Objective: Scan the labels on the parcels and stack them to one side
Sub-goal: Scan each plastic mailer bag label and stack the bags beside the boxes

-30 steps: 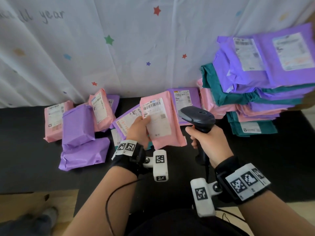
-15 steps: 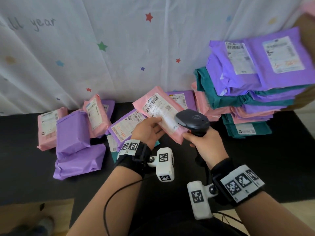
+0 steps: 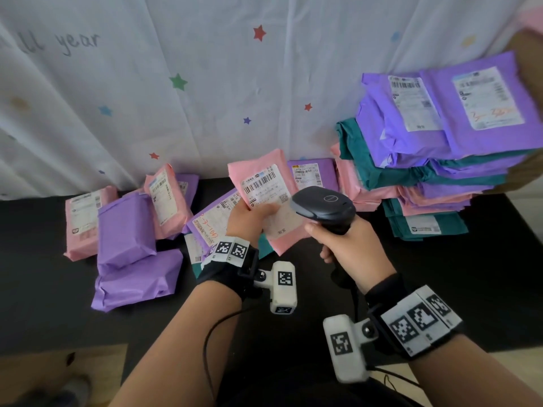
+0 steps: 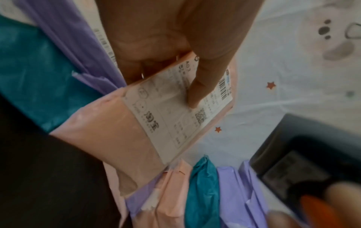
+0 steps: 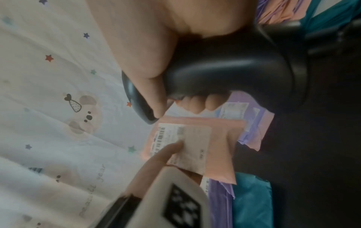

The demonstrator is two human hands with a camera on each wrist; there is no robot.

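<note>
My left hand (image 3: pixel 254 214) grips a pink parcel (image 3: pixel 258 174) above the black table, thumb pressed on its white label (image 4: pixel 175 111). The label with its barcode faces up, tilted toward me. My right hand (image 3: pixel 349 248) grips the handle of a black barcode scanner (image 3: pixel 323 204), whose head hangs over the lower right of the pink parcel (image 5: pixel 220 146). A tall stack of purple, teal and pink parcels (image 3: pixel 435 171) stands at the right. Loose pink and purple parcels (image 3: pixel 126 227) lie at the left.
A purple parcel with a label (image 3: pixel 211 218) lies under my left hand, and another purple one (image 3: pixel 311 174) behind the scanner. A white curtain with stars (image 3: pixel 205 83) hangs behind the black table (image 3: pixel 44 289). The table's front edge (image 3: pixel 58 346) runs at lower left.
The left hand has tilted the pink parcel and drawn it nearer the scanner. The scanner's head has moved in over the parcel's lower right corner.
</note>
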